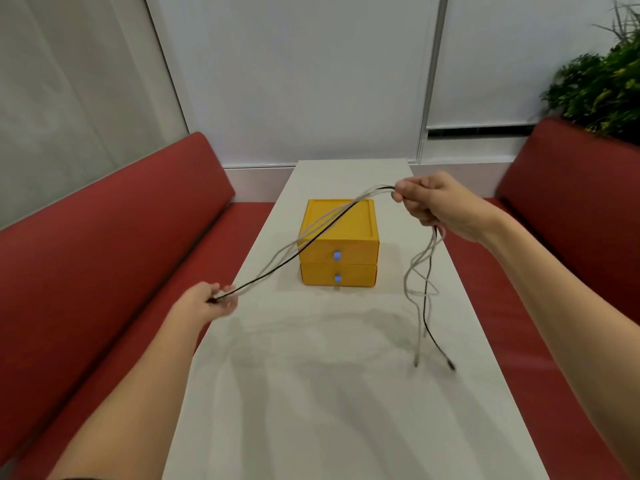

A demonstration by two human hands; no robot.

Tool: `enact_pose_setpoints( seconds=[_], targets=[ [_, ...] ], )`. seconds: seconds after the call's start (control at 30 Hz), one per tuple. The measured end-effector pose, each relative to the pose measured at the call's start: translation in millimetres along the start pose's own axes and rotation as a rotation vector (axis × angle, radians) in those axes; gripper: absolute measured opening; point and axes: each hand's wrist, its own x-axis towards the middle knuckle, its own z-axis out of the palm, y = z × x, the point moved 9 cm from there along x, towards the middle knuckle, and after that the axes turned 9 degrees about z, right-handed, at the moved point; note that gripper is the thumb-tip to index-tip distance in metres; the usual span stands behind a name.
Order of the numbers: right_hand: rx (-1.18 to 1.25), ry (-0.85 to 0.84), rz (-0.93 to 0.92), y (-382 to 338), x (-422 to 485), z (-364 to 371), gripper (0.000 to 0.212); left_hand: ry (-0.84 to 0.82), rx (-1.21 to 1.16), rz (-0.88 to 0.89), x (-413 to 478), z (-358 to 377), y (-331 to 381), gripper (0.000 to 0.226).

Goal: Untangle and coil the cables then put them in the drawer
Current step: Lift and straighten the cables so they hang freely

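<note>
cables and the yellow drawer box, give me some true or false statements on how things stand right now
1. The left hand grips the thin black cable. True.
2. Both drawers of the yellow two-drawer box are pulled open. False: both are shut.
3. The right hand holds the black cable bunched with the pale white cables, and their loose ends hang below it. True.
4. The cables lie neatly coiled on top of the box. False: they are uncoiled and stretched in the air between the two hands.
5. The box stands on one of the red padded benches. False: it stands on the long white table.
</note>
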Motion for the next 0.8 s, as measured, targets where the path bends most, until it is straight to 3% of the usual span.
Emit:
enact_pose_setpoints(
  seconds=[0.07, 0.1, 0.17, 0.2, 0.3, 0.43, 0.5, 0.63, 0.8],
  targets=[
    [0.003, -0.028, -0.038, -17, 1, 6, 0.028, -0.017, 0.280, -0.066, -7, -5, -18, 0.006],
    [0.002, -0.040, -0.052, -25, 1, 9, 0.028, -0.014, 0.425, -0.065, -15, -7, -20, 0.018],
    [-0.018, -0.067, -0.068, -38, 3, 19, 0.028, 0.036, 0.658, 0.090, -24, -3, -3, 0.045],
    [-0.038, -0.079, -0.075, -44, 4, 24, 0.028, 0.017, 0.737, 0.240, -32, 10, 15, 0.045],
    [-0.106, -0.115, -0.089, -58, 8, 43, 0.029, -0.304, 0.664, 0.581, -87, 80, 56, 0.016],
    [-0.163, -0.151, -0.095, -67, 11, 62, 0.030, -0.750, 0.680, 0.942, -196, 166, 82, 0.036],
    [-0.165, -0.154, -0.107, -72, 10, 64, 0.032, -0.855, 0.765, 1.123, -235, 192, 77, 0.032],
    [-0.213, -0.118, -0.123, -74, 4, 52, 0.032, -0.888, 0.703, 1.207, -240, 202, 67, 0.017],
    [-0.420, -0.079, -0.167, -61, -1, 52, 0.026, -0.588, 1.107, 1.659, -250, 200, 70, 0.025]
  ],
)
